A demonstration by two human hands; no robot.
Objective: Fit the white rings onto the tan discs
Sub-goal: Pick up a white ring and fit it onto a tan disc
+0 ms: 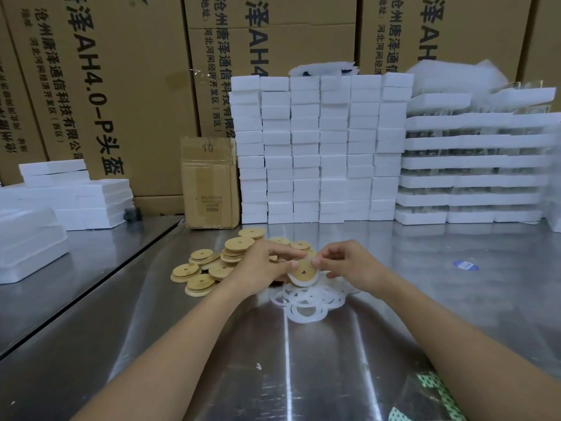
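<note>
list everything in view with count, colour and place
held disc: one, tan, between the hands
held ring: one, white, round the held disc's rim
discs: a pile, over ten, tan, table left of the hands
rings: a pile, white, table under the hands
sticker: one, blue, table right
small carton: one, brown, back of table
foam blocks: many stacks, white, back and left of table
big cartons: several, brown, at the back
table: one, steel
left hand: holds the held disc
right hand: pinches the held ring

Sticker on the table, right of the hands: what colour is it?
The sticker is blue with a small white mark; head view.
</note>
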